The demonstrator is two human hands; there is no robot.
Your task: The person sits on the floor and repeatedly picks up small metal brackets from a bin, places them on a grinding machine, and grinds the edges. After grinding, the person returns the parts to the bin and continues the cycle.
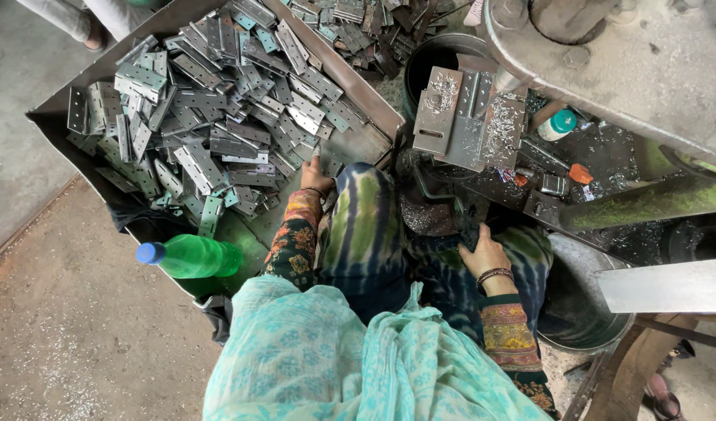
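Left hand: left hand point(317, 176) reaches the tray's point(367, 97) near edge; fingers on hinge plates point(218, 109), grip unclear.
Plates: long axes lie every way.
Right hand: right hand point(485, 253) rests spread on knee.

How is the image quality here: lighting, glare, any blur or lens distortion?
Head view: soft, even daylight, no hard shadows; mild sheen on the hinge pile in the tray; both hands reasonably sharp; wide-angle bending toward the edges; area under the machine table dim.

The hinges point(218, 117) are dull grey metal. The bottle point(190, 256) is shiny green plastic with a blue cap. The scarf point(335, 359) is soft cloth. The floor point(77, 327) looks rough.
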